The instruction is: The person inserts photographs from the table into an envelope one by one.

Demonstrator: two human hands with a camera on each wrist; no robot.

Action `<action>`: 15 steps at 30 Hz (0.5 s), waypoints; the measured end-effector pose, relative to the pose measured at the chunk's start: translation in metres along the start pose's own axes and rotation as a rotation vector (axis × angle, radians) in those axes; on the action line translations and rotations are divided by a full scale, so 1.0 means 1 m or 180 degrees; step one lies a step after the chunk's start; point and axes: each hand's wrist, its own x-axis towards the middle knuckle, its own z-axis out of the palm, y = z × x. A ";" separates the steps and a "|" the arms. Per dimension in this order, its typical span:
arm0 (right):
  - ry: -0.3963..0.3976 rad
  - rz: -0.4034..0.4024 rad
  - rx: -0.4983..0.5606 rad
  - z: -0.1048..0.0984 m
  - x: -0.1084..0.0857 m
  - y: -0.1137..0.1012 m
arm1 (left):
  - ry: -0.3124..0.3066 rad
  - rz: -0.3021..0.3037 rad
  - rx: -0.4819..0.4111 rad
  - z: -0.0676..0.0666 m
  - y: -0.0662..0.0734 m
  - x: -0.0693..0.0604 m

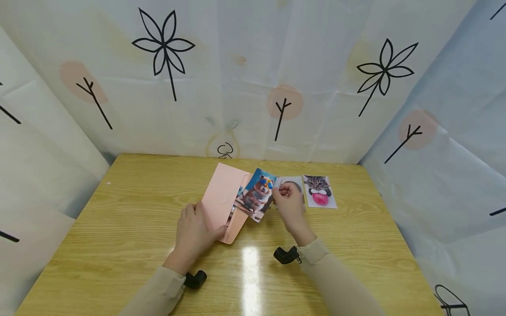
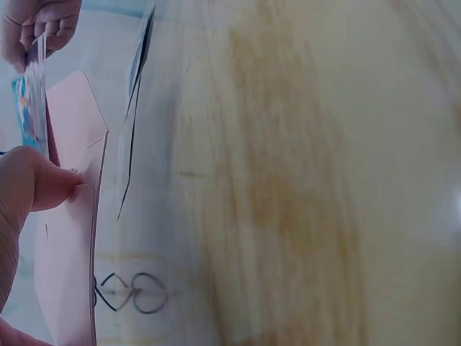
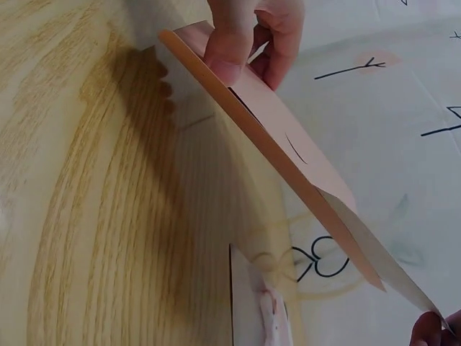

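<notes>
A pink paper envelope [image 1: 221, 193] is held tilted above the table by my left hand [image 1: 195, 230], thumb on its near edge by the opening. My right hand [image 1: 290, 204] pinches the right edge of a picture card [image 1: 257, 195] showing a furry animal in sunglasses. The card's left side overlaps the envelope's opening; how much of it sits inside is hidden. Another printed edge [image 1: 230, 216] shows in the opening. In the left wrist view, the left thumb [image 2: 50, 180] presses on the envelope [image 2: 68, 245]. The right wrist view shows the envelope [image 3: 288, 151] edge-on.
On the table [image 1: 138, 197], a card with a cat and a pink ball shape [image 1: 320, 192] lies at the back right. Beside it, another card [image 1: 298, 182] is partly covered by my right hand. A printed cloth [image 1: 245, 87] hangs behind the table and at both sides.
</notes>
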 end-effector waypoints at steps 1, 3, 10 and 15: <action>-0.0006 -0.0012 0.0000 0.001 0.000 0.001 | 0.0004 0.0001 -0.0003 0.000 0.000 0.000; -0.0039 -0.0039 -0.0024 0.004 -0.001 0.002 | 0.0014 0.0002 -0.0002 0.000 0.000 0.000; -0.0271 -0.0001 -0.0174 0.011 -0.004 0.005 | -0.0005 -0.0024 -0.0016 0.003 0.000 -0.001; -0.0500 0.0055 -0.0254 0.017 -0.006 0.004 | 0.0023 -0.0016 -0.0046 0.003 0.002 -0.002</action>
